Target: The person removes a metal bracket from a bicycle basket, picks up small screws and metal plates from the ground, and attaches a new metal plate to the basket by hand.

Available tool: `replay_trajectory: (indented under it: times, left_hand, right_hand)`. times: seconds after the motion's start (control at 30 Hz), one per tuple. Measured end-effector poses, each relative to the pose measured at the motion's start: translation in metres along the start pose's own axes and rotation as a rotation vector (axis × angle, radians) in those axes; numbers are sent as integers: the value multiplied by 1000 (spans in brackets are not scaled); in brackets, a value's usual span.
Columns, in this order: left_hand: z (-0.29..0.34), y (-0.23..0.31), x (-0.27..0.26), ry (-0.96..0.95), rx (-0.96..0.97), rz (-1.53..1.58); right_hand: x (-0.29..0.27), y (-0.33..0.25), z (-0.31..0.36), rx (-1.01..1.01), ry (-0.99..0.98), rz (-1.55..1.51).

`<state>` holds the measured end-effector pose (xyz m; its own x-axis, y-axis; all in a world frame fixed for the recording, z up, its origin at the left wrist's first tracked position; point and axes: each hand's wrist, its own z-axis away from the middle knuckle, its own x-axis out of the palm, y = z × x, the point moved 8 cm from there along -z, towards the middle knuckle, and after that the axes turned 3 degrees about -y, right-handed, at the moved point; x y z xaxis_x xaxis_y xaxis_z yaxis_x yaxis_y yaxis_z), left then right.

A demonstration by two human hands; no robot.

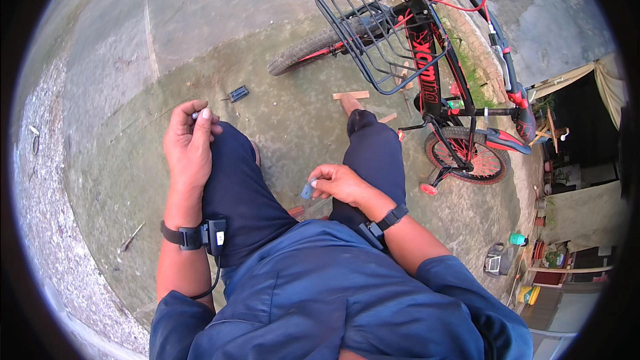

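Your left hand (189, 141) pinches a small pale part (195, 115), your right hand (341, 185) a blue-grey piece (307, 191); this appears a handling step; the next move calls for steadiness

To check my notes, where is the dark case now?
In the head view, left of centre, the dark case lies on the ground between the left hand and front wheel.

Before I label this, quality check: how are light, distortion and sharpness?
Head view: soft daylight, no hard shadows on the ground; head view: rounded fisheye edge, black corners; head view: opening at right too dark to read; head view: left hand looks sharp.
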<state>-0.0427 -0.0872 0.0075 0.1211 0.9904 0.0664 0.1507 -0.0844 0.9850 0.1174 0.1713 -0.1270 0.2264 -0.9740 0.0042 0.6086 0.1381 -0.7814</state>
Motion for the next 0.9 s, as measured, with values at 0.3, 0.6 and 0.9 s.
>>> replay_trajectory:
  times: [0.3, 0.6, 0.9]
  left_hand:
    - [-3, -6, 5, -6, -15, 35]
    - [-2, 1, 5, 1, -31, -23]
    - [-6, 5, 13, -25, -45, -5]
  right_hand:
    - [-13, -1, 3, -4, 39, -70]
    - [2, -2, -12, -1, 14, -145]
    - [4, -33, 19, -65, 0, -87]
